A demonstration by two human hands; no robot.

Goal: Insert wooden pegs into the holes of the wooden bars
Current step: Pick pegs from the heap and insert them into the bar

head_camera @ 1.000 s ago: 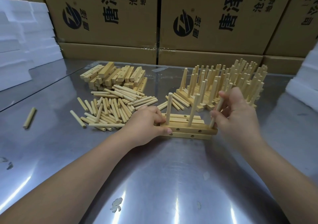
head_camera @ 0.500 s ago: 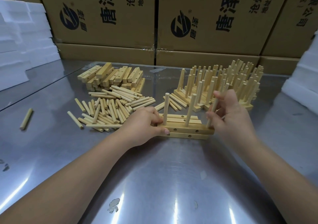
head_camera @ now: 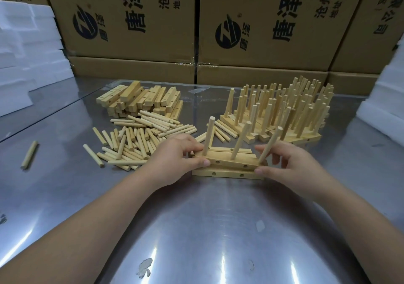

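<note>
I see a pale pegged bar (head_camera: 231, 161) lying slightly skewed on top of a second bar (head_camera: 227, 174) at mid-bench (head_camera: 196, 229), side holes facing me. Three pegs stand in it: the left peg (head_camera: 208, 136) near upright, the middle peg (head_camera: 240, 140) and right peg (head_camera: 270, 145) leaning right. Loose pegs (head_camera: 135, 139) are heaped to the left, with plain bars (head_camera: 140, 100) stacked behind them. Finished bars (head_camera: 284, 113) bristle with pegs behind, to the right.

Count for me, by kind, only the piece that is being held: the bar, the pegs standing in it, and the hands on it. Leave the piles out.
Bar: 1
Pegs standing in it: 3
Hands on it, left hand and right hand: 2
Total: 6
</note>
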